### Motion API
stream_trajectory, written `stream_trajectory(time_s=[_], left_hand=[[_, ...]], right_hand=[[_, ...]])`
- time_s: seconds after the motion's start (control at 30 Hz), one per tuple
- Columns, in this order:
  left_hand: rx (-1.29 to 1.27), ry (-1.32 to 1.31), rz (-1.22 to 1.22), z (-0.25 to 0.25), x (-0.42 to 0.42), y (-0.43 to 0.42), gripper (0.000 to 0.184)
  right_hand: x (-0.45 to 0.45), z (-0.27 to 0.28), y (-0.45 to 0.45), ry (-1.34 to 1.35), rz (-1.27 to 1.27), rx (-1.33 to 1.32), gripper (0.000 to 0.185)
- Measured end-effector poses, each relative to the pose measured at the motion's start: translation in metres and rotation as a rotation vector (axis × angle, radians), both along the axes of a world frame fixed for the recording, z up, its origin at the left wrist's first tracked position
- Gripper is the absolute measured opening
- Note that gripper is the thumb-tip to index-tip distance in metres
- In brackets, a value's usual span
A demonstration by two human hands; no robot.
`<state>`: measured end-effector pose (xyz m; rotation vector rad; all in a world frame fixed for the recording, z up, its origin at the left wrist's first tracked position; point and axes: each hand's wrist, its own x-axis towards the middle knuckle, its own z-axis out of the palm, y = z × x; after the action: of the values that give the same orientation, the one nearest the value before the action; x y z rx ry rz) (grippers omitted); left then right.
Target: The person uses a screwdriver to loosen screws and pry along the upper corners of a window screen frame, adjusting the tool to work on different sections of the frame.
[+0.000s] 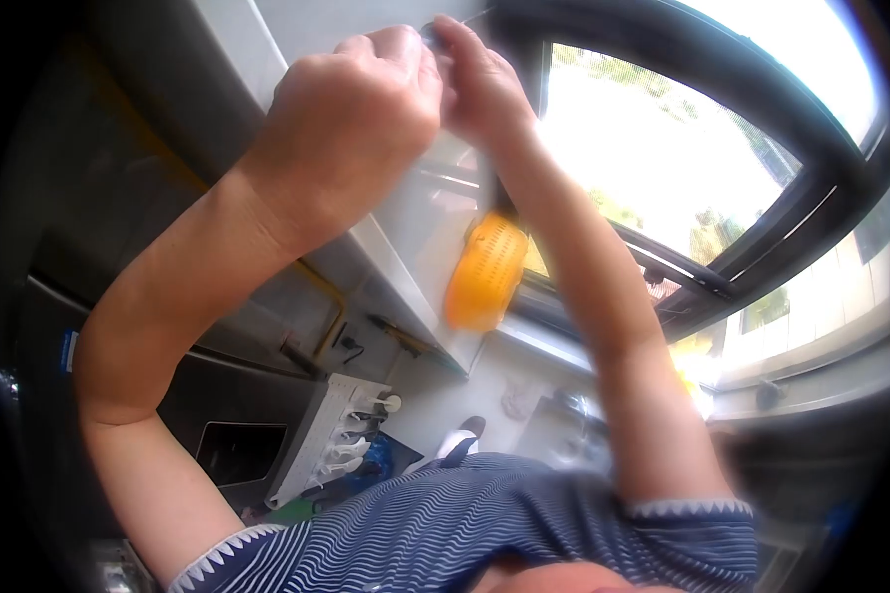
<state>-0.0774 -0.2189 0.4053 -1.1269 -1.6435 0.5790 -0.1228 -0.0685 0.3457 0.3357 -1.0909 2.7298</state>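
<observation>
Both of my hands are raised close together at the top of the view, in front of a pale surface and beside a window. My left hand (366, 89) is closed in a fist with its back toward the camera. My right hand (480, 89) has its fingers bent and pressed against the left one. A small dark bit of something (430, 36) shows between the fingertips, too small and too hidden to name. Below the hands, a yellow perforated basket (491, 267) sits near the window frame.
A dark-framed window (663, 148) fills the upper right. At the lower left are a dark appliance (242, 445) and a pale rack (307, 435) with white hooks or handles. A cable and plug (348, 343) hang nearby. One shoe (473, 427) shows beyond the striped shirt.
</observation>
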Motion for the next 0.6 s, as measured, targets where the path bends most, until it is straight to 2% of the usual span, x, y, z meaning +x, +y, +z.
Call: stream_trajectory(time_s=[0.07, 0.1, 0.17, 0.3, 0.4, 0.43, 0.53, 0.6], left_hand=[[0.033, -0.101, 0.03, 0.002, 0.001, -0.007, 0.033], [0.056, -0.184, 0.066, 0.007, 0.004, -0.007, 0.033], [0.104, -0.384, 0.134, 0.019, 0.009, -0.006, 0.035], [0.026, -0.48, 0.077, 0.024, -0.004, -0.002, 0.034], [0.037, -0.425, 0.084, 0.022, 0.002, -0.001, 0.03], [0.03, -0.403, 0.095, 0.02, 0.004, 0.001, 0.029], [0.03, -0.34, 0.111, 0.014, 0.006, 0.004, 0.027], [0.033, -0.316, 0.09, 0.012, 0.006, 0.003, 0.026]], right_hand=[[-0.004, -0.005, -0.004, 0.032, -0.002, -0.06, 0.034], [-0.008, -0.007, -0.001, 0.034, 0.12, -0.125, 0.034], [-0.013, -0.011, 0.003, 0.038, 0.146, -0.119, 0.033], [-0.011, -0.009, 0.007, 0.003, 0.268, -0.182, 0.036], [0.01, 0.011, 0.016, -0.089, 0.09, 0.252, 0.041], [0.016, 0.021, 0.02, -0.131, 0.005, 0.478, 0.043], [0.015, 0.033, 0.022, -0.115, -0.035, 0.786, 0.041], [0.013, 0.031, 0.016, -0.105, -0.023, 0.613, 0.035]])
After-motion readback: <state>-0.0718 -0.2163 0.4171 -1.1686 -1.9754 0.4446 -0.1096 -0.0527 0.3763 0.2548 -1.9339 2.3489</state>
